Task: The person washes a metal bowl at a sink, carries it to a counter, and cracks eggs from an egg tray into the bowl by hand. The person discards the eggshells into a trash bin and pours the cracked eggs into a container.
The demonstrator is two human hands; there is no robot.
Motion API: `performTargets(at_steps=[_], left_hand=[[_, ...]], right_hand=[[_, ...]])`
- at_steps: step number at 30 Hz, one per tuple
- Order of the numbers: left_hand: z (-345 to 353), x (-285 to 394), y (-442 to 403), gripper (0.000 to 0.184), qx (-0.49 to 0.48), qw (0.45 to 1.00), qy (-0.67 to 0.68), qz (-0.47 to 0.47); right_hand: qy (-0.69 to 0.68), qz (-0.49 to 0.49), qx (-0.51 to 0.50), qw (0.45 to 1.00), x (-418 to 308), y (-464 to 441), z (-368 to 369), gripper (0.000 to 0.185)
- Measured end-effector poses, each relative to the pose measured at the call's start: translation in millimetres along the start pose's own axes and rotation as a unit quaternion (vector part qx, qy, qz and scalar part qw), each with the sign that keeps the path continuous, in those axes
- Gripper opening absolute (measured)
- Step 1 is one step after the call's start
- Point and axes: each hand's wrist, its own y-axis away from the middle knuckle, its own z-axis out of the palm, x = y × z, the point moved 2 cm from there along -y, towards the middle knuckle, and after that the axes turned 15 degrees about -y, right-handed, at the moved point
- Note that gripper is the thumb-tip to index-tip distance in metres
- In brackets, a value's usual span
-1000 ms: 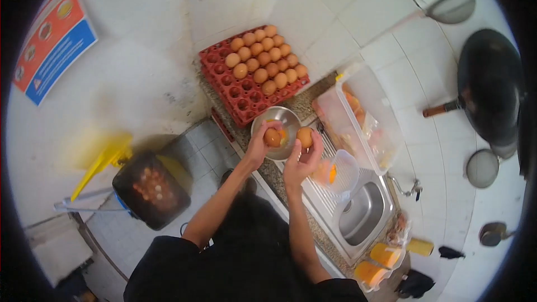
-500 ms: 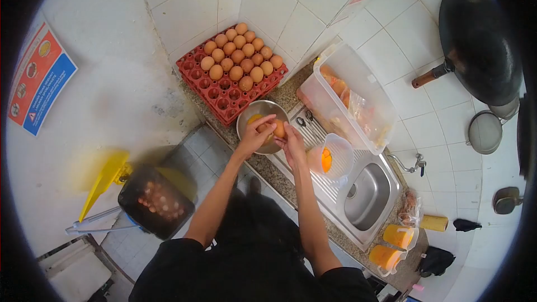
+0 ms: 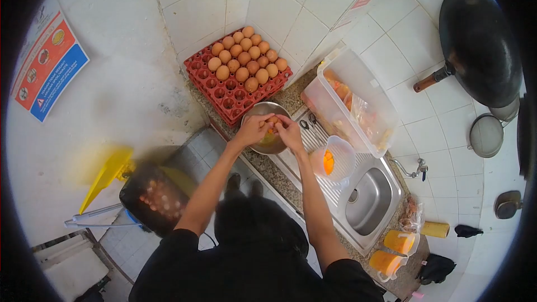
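Note:
My left hand (image 3: 251, 130) and my right hand (image 3: 290, 135) meet over a steel bowl (image 3: 271, 107). Both sets of fingers are closed on a brown egg (image 3: 272, 119), which they partly hide. Yellow egg content (image 3: 269, 136) shows below the fingers, inside the bowl. Touching or very near the bowl's far left side is a stack of red egg trays (image 3: 228, 104), with several brown eggs (image 3: 244, 59) in its far part and bare cups in its near part. To the right, a translucent plastic jug (image 3: 344, 154) with orange-yellow yolk in it stands on the drainboard.
A clear plastic bin (image 3: 386, 100) with orange contents stands behind the drainboard, near black-handled scissors (image 3: 307, 121). Right of the jug is a steel sink (image 3: 369, 204). Two jugs of orange liquid (image 3: 386, 263) stand farther right. A black bin (image 3: 156, 201) with eggshells is on the floor left.
My fingers have drawn closer together around the egg, which is now more covered and lower over the bowl. Yellow content now shows beneath it. The whole view has shifted slightly.

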Motion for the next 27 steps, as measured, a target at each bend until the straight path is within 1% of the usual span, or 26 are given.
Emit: performTargets(at_steps=[2,5,8,11,12,13,14,15,17,20,21,23,25,27], left_hand=[[-14,11,-2,0.036,-0.046,0.996,-0.044,-0.060],[-13,6,-4,0.035,-0.026,0.999,-0.003,-0.019],[-12,5,-4,0.034,0.068,0.994,-0.055,0.069],[-17,20,2,0.032,0.118,0.993,0.006,0.000],[-17,22,6,0.032,0.080,0.990,0.080,-0.079],[-16,24,10,0.032,0.044,0.975,0.154,-0.157],[-15,26,14,0.031,0.009,0.946,0.225,-0.232],[-14,30,17,0.032,0.008,0.913,0.330,-0.241],[-16,37,23,0.035,0.018,0.814,0.527,-0.244],[-32,37,38,0.039,0.087,0.751,0.609,-0.240],[-43,33,47,0.040,0.117,0.733,0.621,-0.252],[-74,16,81,0.041,0.172,0.694,0.643,-0.276],[-106,-12,133,0.037,0.252,0.701,0.616,-0.257],[-125,-67,194,0.039,0.383,0.710,0.514,-0.292]], right_hand=[[-0.095,0.044,-0.021,0.994,-1,-2,-4,0.035],[-0.043,0.032,-0.047,0.997,-9,-3,-9,0.039],[0.118,-0.096,-0.063,0.986,-23,4,-9,0.042],[0.203,-0.146,-0.021,0.968,-53,18,-3,0.044],[0.160,-0.166,0.021,0.973,-58,24,0,0.044],[0.116,-0.187,0.063,0.973,-63,29,5,0.044],[0.072,-0.207,0.102,0.970,-67,34,11,0.044],[0.038,-0.203,0.101,0.973,-69,39,19,0.047],[-0.030,-0.192,0.088,0.977,-75,47,38,0.053],[0.127,-0.260,0.004,0.957,-111,58,78,0.042],[0.164,-0.317,-0.028,0.934,-132,60,92,0.038],[0.148,-0.303,-0.085,0.938,-142,56,115,0.034],[0.111,-0.287,-0.128,0.943,-143,42,132,0.029],[0.144,-0.319,-0.124,0.928,-140,15,144,0.027]])
